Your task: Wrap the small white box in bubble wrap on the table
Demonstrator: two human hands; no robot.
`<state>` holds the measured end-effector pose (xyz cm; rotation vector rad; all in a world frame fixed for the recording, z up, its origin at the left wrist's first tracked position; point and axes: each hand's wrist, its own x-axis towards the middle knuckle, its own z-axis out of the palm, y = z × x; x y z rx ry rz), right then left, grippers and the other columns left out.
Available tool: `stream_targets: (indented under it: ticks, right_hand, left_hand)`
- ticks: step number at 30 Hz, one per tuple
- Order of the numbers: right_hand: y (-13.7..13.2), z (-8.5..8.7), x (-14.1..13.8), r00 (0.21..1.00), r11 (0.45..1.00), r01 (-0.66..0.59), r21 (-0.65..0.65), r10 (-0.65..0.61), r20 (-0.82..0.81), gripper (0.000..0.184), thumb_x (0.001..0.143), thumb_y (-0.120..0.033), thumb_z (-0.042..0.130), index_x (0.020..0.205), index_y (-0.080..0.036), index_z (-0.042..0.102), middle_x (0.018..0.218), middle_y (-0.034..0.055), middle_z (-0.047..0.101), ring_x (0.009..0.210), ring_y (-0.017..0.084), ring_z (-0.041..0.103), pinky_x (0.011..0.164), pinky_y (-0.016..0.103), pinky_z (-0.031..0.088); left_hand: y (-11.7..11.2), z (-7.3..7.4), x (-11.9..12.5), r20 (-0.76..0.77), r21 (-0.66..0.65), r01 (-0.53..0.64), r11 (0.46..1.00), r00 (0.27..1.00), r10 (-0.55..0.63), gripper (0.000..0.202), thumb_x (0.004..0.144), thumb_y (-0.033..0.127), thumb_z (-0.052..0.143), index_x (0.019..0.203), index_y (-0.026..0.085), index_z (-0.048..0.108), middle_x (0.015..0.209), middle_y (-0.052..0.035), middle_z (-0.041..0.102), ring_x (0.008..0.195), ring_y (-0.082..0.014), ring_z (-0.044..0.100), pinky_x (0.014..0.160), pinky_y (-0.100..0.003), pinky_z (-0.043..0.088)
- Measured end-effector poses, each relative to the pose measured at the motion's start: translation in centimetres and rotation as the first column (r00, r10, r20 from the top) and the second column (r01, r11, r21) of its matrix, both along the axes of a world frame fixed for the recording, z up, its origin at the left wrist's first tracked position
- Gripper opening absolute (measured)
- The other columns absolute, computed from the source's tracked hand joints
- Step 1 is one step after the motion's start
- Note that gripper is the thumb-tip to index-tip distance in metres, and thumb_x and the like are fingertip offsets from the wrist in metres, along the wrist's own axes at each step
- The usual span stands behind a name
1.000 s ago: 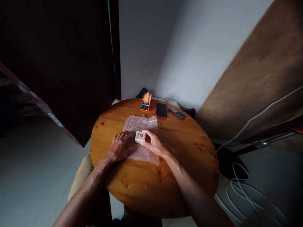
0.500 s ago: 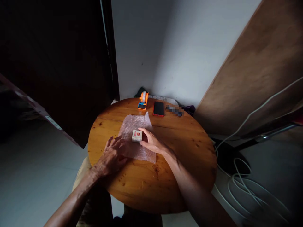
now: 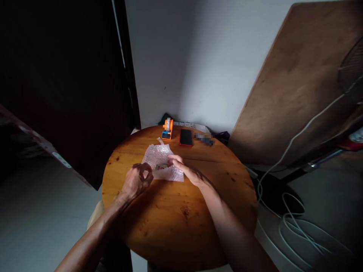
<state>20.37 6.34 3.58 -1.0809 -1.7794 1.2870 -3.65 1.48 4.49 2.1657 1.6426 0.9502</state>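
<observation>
- Find the small box [image 3: 160, 167] on the bubble wrap [image 3: 154, 153], left of the middle of the round wooden table [image 3: 159, 219]; half hidden, showing only part of a printed face behind the wrap's raised near edge.
- See the left hand [image 3: 138, 179] with thumb and forefinger curled into a ring, apparently pinching the wrap's near left corner.
- See the right hand [image 3: 185, 169] at the box's right end, fingers stretched out; cannot tell whether gripping box or wrap, or merely resting there.
- Judge the box light and fairly stiff, probably thin card, liable to dent under a hard squeeze and to slide on slick plastic; contents unseen, so cannot tell how fragile.
- Best to hold by two opposite side walls, with flat fingers, rather than by corners.
- Treat the wrap as nearly weightless, soft and springy, apt to unfold when let go; take hold by edges or corners, sparing the bubbles.
</observation>
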Motion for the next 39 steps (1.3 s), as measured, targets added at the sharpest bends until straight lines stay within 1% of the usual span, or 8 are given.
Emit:
stream_targets:
  ticks: [3,6,9,12,16,24,34,39]
  right_hand:
    - [0.1,0.4,0.8,0.999,0.998,-0.029,-0.062,0.026,-0.046,0.06,0.086,-0.056,0.062,0.135,-0.024,0.053,0.131,0.0112,0.063,0.124,0.026,0.056,0.104,0.046,0.045]
    - [0.0,-0.2,0.3,1.0,1.0,0.02,-0.024,-0.02,0.0,0.063,0.07,-0.042,0.08,0.126,-0.022,0.058,0.119,0.0092,0.067,0.115,0.025,0.06,0.098,0.042,0.048]
    - [-0.1,-1.0,-0.8,0.993,0.994,0.1,0.048,-0.103,0.057,0.043,0.069,-0.031,0.077,0.109,-0.02,0.065,0.095,0.0042,0.068,0.089,0.02,0.064,0.08,0.035,0.051]
    - [0.0,-1.3,-1.4,0.991,0.991,0.11,0.074,-0.115,0.071,0.02,0.073,-0.03,0.07,0.088,-0.017,0.067,0.072,-0.0008,0.063,0.065,0.013,0.056,0.061,0.027,0.045]
    - [-0.2,-0.9,-1.5,0.983,0.986,0.142,0.087,-0.151,0.101,0.018,0.075,-0.034,0.066,0.071,-0.017,0.062,0.059,-0.0044,0.052,0.054,0.009,0.043,0.052,0.023,0.033]
    - [-0.7,0.0,-1.3,0.984,0.989,0.148,-0.025,-0.144,0.106,0.021,0.075,-0.036,0.064,0.067,-0.018,0.056,0.057,-0.0045,0.049,0.053,0.01,0.04,0.05,0.024,0.026]
    - [-0.9,0.2,-1.1,0.98,0.99,0.135,-0.047,-0.127,0.151,0.017,0.079,-0.032,0.066,0.072,-0.017,0.064,0.061,-0.0002,0.063,0.053,0.012,0.05,0.048,0.024,0.034]
    - [-1.3,0.9,-1.2,0.968,0.99,0.128,-0.064,-0.111,0.227,0.018,0.082,-0.029,0.061,0.068,-0.017,0.059,0.063,0.0013,0.065,0.05,0.01,0.048,0.044,0.022,0.031]
  left_hand:
    - [2.2,0.6,0.9,0.015,-0.107,-0.088,0.99,0.996,0.09,0.009,0.076,0.021,0.057,0.077,0.021,0.066,0.074,-0.0033,0.072,0.074,-0.021,0.068,0.067,-0.028,0.048]
    - [3.2,0.3,0.8,0.081,-0.152,-0.038,0.988,0.995,0.05,0.011,0.075,0.021,0.055,0.077,0.021,0.065,0.076,-0.0028,0.072,0.074,-0.0198,0.068,0.068,-0.027,0.047]
    - [3.1,-0.2,0.0,0.147,-0.177,0.077,0.981,0.988,-0.051,0.019,0.074,0.03,0.06,0.089,0.021,0.068,0.083,-0.0039,0.073,0.074,-0.0214,0.067,0.066,-0.029,0.049]
    - [2.9,-0.4,-0.5,0.2,-0.145,0.148,0.978,0.973,-0.117,0.031,0.067,0.036,0.07,0.095,0.022,0.069,0.097,-0.0072,0.073,0.087,-0.0271,0.067,0.074,-0.036,0.052]
    - [3.3,-0.4,0.5,0.275,-0.157,0.18,0.971,0.952,-0.132,0.026,0.073,0.044,0.067,0.082,0.019,0.068,0.097,-0.009,0.074,0.089,-0.026,0.067,0.079,-0.038,0.052]
    - [3.7,-1.6,2.0,0.655,-0.287,0.241,0.927,0.755,0.006,0.026,0.067,0.038,0.073,0.064,0.016,0.058,0.079,-0.0061,0.069,0.061,-0.0136,0.056,0.055,-0.025,0.041]
    - [3.4,-2.0,2.2,0.772,-0.269,0.284,0.92,0.635,0.03,0.026,0.065,0.032,0.078,0.06,0.014,0.059,0.078,-0.0043,0.069,0.059,-0.0097,0.052,0.054,-0.022,0.038]
    - [3.2,-2.2,2.0,0.81,-0.274,0.316,0.908,0.584,0.042,0.031,0.063,0.034,0.08,0.059,0.014,0.057,0.073,-0.0034,0.068,0.057,-0.0095,0.052,0.051,-0.021,0.038]
